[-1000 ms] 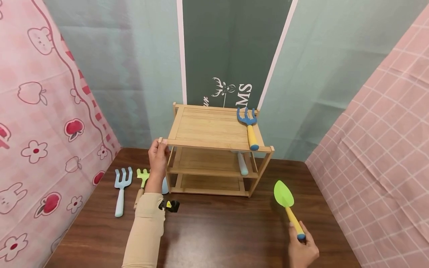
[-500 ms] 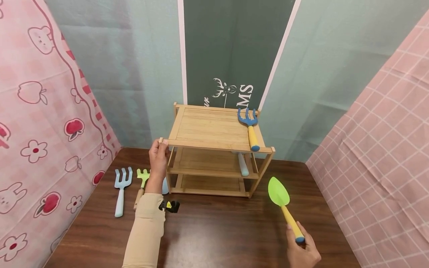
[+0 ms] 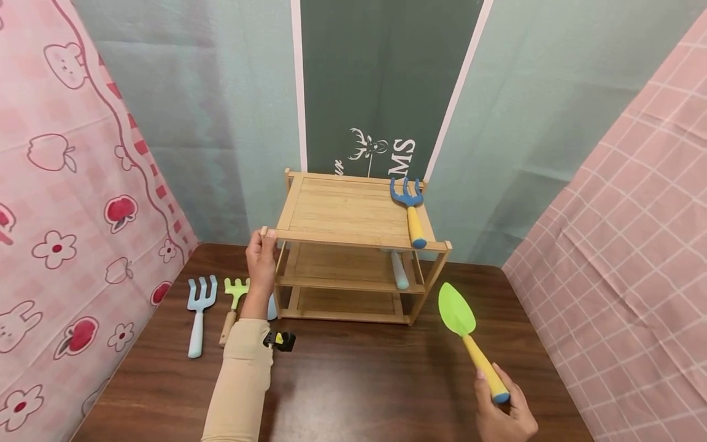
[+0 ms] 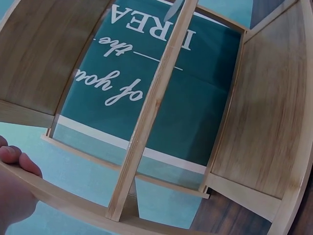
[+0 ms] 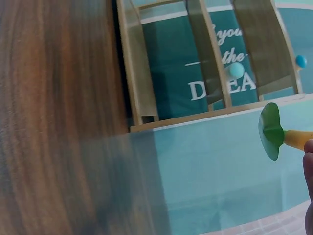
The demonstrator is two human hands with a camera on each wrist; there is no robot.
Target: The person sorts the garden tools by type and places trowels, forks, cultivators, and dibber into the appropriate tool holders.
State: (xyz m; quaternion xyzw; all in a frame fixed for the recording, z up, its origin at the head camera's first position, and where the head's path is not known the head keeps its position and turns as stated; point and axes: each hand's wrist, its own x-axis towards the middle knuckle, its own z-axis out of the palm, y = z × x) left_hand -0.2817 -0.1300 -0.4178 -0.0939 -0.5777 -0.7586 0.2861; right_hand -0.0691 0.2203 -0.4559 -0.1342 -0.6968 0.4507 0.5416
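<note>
My left hand grips the front left corner of the wooden three-tier rack. In the left wrist view the fingers curl over the rack's edge. Out to the right of the rack, my right hand holds a trowel by its yellow handle, the green blade pointing away and slightly left. The right wrist view shows that blade and part of the fingers. A blue hand rake with a yellow handle lies on the top tier's right side. On the middle tier a pale-handled tool has its head hidden.
Left of the rack, a light blue hand fork and a green rake with a wooden handle lie on the brown table. A light blue piece shows partly behind my left forearm. Fabric curtains enclose the table.
The trowel's blade has swung left and away, while my right hand has shifted slightly to the right and nearer. My left hand keeps its grip on the rack's corner.
</note>
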